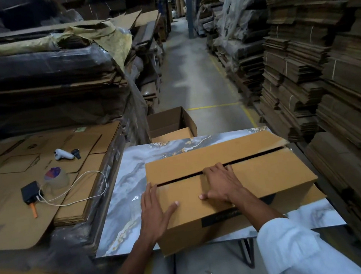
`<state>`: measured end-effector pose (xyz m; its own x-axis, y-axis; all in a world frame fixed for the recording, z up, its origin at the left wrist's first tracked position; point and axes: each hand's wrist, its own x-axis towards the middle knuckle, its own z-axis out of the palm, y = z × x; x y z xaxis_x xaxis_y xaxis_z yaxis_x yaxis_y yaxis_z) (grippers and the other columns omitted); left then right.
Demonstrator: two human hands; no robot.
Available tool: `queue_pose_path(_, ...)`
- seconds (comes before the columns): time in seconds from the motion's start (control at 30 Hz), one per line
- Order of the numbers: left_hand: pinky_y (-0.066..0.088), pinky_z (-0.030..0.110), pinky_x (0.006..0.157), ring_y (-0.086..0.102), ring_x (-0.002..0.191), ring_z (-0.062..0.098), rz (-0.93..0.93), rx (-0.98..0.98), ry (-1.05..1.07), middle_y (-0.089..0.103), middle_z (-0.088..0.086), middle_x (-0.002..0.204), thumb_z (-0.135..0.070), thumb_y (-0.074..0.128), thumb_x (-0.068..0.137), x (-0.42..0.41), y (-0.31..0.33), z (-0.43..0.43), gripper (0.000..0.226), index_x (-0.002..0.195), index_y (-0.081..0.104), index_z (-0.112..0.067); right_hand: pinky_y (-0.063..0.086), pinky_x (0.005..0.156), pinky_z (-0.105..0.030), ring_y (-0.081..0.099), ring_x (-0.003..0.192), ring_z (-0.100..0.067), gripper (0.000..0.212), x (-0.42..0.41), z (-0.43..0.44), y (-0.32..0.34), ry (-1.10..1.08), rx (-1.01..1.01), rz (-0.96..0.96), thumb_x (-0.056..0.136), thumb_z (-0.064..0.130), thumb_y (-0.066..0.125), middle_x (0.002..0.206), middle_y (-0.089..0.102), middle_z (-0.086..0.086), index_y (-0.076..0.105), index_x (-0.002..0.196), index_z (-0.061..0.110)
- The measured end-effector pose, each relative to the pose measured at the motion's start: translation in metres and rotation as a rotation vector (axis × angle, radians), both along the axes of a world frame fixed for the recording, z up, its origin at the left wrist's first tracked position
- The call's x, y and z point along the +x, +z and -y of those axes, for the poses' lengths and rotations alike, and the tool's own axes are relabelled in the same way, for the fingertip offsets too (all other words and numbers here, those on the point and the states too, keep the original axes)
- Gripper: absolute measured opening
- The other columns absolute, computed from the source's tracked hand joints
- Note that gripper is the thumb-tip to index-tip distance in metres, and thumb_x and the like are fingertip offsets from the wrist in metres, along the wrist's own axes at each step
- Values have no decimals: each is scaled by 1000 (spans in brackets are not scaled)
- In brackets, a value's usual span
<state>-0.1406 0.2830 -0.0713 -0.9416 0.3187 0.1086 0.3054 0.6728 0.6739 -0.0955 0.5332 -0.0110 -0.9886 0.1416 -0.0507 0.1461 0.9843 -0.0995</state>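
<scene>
Brown corrugated sheets (323,53), flattened and stacked high, wall both sides of one grey concrete aisle (191,79). One grey-and-white marble-patterned table top (130,176) stands at its near end. One long brown cardboard box (269,171) lies on the table's right half, its two top flaps nearly meeting with a dark slit between, and bare table shows to its left. One smaller open carton (190,122) sits beyond. The left hand (153,216) lies flat on the box's left end, fingers straight and spread. The right hand (222,186) presses the near flap, fingertips at the slit and perhaps just inside. One tape roll (56,179) rests on the low stack to the left.
</scene>
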Motion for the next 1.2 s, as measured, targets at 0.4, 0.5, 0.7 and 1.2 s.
queue_pose_path(0.4, 53, 46, 93, 70, 100, 35, 689, 1046, 179, 72, 24, 114, -51, 43, 102, -13, 44, 33, 57, 119, 69, -3, 48, 68, -30, 59, 84, -13, 22, 69, 0, 94, 128, -89, 36, 82, 47, 76, 97, 64, 7, 62, 87, 30)
queue_pose_path(0.5, 58, 34, 85, 72, 96, 31, 657, 756, -27, 74, 20, 109, -54, 76, 78, -18, 46, 34, 59, 113, 73, -7, 53, 73, -31, 66, 90, -11, 49, 95, 2, 99, 226, -253, 431, 73, 66, 75, 105, 71, 12, 70, 106, 30)
queue_pose_path(0.7, 50, 29, 92, 64, 106, 9, 78, -298, -370, 71, -8, 117, -41, 72, 86, -19, 55, -16, 32, 116, 69, -28, 50, 74, -34, 60, 84, -12, 46, 102, 15, 37, 136, -365, 461, 76, 65, 74, 89, 67, 10, 64, 91, 23)
queue_pose_path(1.2, 47, 38, 93, 46, 123, 24, -235, -525, -290, 48, -7, 142, -49, 57, 70, 23, 56, -56, 31, 81, 74, -25, 33, 59, -32, 52, 76, -15, 35, 101, 13, -15, -181, -390, -30, 94, 49, 58, 77, 62, 6, 55, 78, 19)
